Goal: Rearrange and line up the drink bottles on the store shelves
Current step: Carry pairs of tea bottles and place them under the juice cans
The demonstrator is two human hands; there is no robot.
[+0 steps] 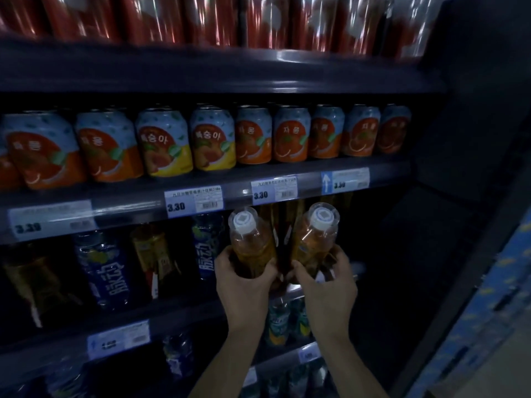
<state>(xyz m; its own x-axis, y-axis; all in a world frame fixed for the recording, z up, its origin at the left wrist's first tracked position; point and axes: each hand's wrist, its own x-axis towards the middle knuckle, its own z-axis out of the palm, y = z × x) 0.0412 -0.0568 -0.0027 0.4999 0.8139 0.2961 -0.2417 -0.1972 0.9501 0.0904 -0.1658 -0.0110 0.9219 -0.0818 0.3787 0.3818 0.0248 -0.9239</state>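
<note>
Two amber drink bottles with white caps are held side by side in front of the third shelf. My left hand point(244, 280) grips the lower body of the left bottle point(250, 242). My right hand point(327, 282) grips the lower body of the right bottle point(314, 239). Both bottles tilt slightly toward me, caps up, just below the price rail. More amber bottles stand in the dark behind them. Blue-labelled bottles point(106, 271) and a second blue bottle point(207, 248) stand on the same shelf to the left.
A row of orange and peach juice cans point(212, 139) fills the shelf above, with price tags point(194, 203) on its rail. Red cans point(218, 21) sit on the top shelf. Lower shelves hold more bottles point(283, 323). A dark side panel point(459, 168) closes the shelf on the right.
</note>
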